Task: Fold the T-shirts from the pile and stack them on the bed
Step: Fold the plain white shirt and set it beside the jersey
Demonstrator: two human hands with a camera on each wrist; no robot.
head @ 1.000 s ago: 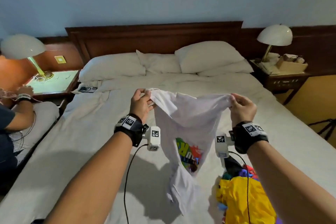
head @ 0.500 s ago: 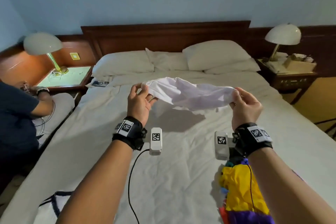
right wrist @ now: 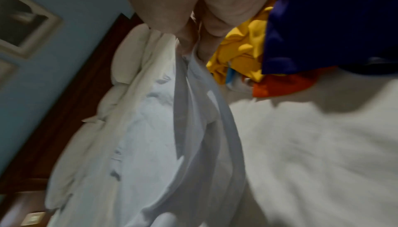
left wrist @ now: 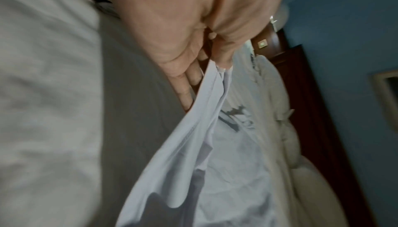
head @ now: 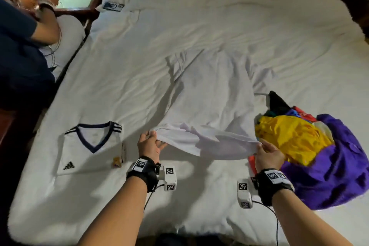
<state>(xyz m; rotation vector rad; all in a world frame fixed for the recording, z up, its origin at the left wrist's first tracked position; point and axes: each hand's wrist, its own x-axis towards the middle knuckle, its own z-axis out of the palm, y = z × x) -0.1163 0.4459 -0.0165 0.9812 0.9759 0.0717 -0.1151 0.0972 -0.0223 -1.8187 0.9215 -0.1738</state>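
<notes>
- Head: spreading step. The white T-shirt (head: 211,94) lies out flat on the bed (head: 139,50), near edge lifted, left hand (head: 148,145) and right hand (head: 267,157) each pinching a corner. Pile (head: 311,146) sits beside the right hand; one folded shirt (head: 90,148) lies to the left. Next, probably: lower the edge and smooth it before folding.
- Left wrist: thumb and fingers (left wrist: 193,76) clamp the hem.
- Right wrist: blurred; fingertips (right wrist: 185,43) pinch cloth.

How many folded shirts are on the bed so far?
1: the white V-neck shirt with navy trim, lying left of the left hand. The white T-shirt held by both hands is still unfolded; none hidden that I can see.
</notes>
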